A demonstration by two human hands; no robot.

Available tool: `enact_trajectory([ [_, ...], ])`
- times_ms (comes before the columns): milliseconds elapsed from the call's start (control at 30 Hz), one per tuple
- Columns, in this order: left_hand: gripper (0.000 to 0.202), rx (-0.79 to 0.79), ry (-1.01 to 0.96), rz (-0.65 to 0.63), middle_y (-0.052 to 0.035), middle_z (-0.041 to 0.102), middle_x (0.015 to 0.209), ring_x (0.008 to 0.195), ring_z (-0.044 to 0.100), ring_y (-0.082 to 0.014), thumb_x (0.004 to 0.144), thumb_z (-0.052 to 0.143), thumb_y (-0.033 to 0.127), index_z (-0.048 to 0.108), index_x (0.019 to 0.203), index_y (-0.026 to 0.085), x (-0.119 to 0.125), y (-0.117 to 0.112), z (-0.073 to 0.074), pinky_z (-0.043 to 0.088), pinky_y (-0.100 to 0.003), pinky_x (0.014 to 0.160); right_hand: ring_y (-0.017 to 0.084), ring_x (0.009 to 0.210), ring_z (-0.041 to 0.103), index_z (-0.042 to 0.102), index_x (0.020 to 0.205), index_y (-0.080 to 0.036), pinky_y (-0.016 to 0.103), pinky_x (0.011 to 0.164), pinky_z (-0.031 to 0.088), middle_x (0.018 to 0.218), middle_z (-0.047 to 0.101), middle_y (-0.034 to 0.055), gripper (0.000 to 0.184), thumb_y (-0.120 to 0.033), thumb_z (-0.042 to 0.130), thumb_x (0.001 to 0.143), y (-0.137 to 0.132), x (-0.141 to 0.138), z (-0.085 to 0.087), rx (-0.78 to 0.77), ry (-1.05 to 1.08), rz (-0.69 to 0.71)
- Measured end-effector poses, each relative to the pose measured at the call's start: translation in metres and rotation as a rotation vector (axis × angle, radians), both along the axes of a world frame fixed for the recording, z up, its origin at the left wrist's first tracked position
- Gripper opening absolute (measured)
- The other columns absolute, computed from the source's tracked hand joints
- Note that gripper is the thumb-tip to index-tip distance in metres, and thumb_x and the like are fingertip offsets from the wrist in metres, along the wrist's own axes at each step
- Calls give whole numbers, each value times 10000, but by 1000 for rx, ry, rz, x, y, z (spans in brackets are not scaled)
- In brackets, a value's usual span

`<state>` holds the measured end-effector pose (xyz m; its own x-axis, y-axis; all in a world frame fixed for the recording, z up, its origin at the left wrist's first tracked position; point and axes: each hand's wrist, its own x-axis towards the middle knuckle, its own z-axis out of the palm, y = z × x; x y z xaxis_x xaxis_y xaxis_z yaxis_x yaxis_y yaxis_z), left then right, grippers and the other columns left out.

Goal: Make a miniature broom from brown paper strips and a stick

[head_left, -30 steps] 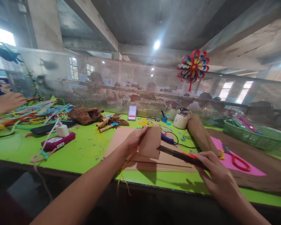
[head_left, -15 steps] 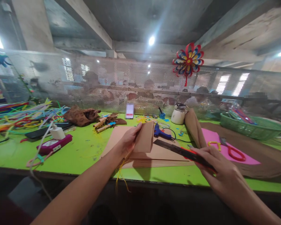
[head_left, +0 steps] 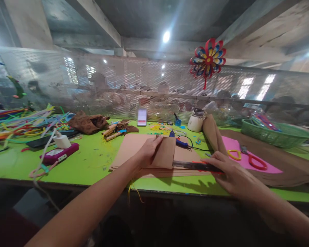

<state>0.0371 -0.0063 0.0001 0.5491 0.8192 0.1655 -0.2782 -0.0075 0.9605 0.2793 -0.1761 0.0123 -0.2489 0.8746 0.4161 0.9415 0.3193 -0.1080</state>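
My left hand [head_left: 149, 151] is closed on a folded piece of brown paper [head_left: 165, 153], holding it above a stack of flat brown sheets [head_left: 128, 145]. In my right hand [head_left: 225, 170] is a knife [head_left: 187, 165] with a long dark blade and some red at the handle. The blade points left, and its tip meets the right edge of the folded paper; whether it is inside the fold I cannot tell. Behind the paper lies a blue glue gun [head_left: 182, 143]. Yellow strings [head_left: 135, 193] hang over the table edge below my left wrist.
Red-and-yellow-handled scissors [head_left: 257, 162] lie on pink paper [head_left: 269, 168] at right, near a green basket [head_left: 275, 136]. A white pot [head_left: 195, 123] and an upright phone [head_left: 141, 117] stand at the back. A purple power strip [head_left: 60, 153] and colourful strips [head_left: 38, 125] lie left.
The knife has swung more level and moved against the folded paper's right edge. My left hand and the paper have shifted slightly right. The view has tipped a little.
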Motion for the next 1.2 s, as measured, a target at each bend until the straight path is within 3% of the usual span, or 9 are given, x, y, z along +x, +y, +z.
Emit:
enact_trajectory([
  [67,387,77,77,62,-56,650,831,737,601,-185,801,542,503,581,950,148,5,2,-6,471,-290,658,210,852,595,598,1120,-236,342,761,491,980,565,73,394,-147,484,755,8,5,0,-45,-12,12],
  [200,297,363,437,373,-56,627,743,702,564,-177,858,443,375,587,771,131,10,9,-15,432,-280,644,213,882,598,619,1098,-235,330,781,481,977,592,70,336,-189,500,787,23,3,-5,-159,19,75],
  [267,247,426,537,472,-58,619,734,712,552,-176,851,433,290,571,716,136,11,13,-19,419,-276,652,212,874,599,620,1088,-230,332,780,477,973,596,71,292,-239,492,826,30,-1,-10,-181,39,86],
  [433,178,439,596,551,-69,639,908,837,565,-172,828,419,159,582,899,149,14,16,-29,421,-258,715,206,798,594,623,1058,-228,335,734,476,922,583,75,291,-404,482,874,42,-4,-26,-207,29,76],
  [533,223,547,729,540,-67,639,948,856,572,-169,845,383,145,573,961,159,15,14,-35,428,-253,711,201,787,595,607,1082,-231,331,731,471,912,574,73,303,-414,462,889,42,-2,-34,-204,12,74],
  [700,187,765,884,419,-66,625,844,808,555,-182,801,429,116,611,810,158,13,7,-38,424,-286,743,200,803,593,566,1143,-227,323,724,461,934,568,77,336,-420,408,917,38,2,-40,-223,-47,62],
  [867,178,1037,1009,357,-136,572,915,894,504,-242,768,449,100,626,776,113,11,-4,-32,384,-380,840,211,838,608,575,1097,-243,295,653,440,959,588,69,288,-391,390,934,37,-6,-25,-273,-233,-21],
  [1033,215,1391,1202,344,-124,569,950,905,489,-247,844,408,166,619,833,126,9,-6,-25,395,-387,764,212,808,621,591,934,-197,270,593,392,885,614,60,161,-223,434,913,33,-29,-1,-358,-409,-37],
  [1200,231,1500,1222,266,-111,595,870,825,506,-221,871,424,235,617,839,111,8,-5,-25,393,-353,753,207,825,619,540,1108,-231,269,612,392,933,603,60,232,-239,404,921,29,-36,-6,-388,-347,49],
])
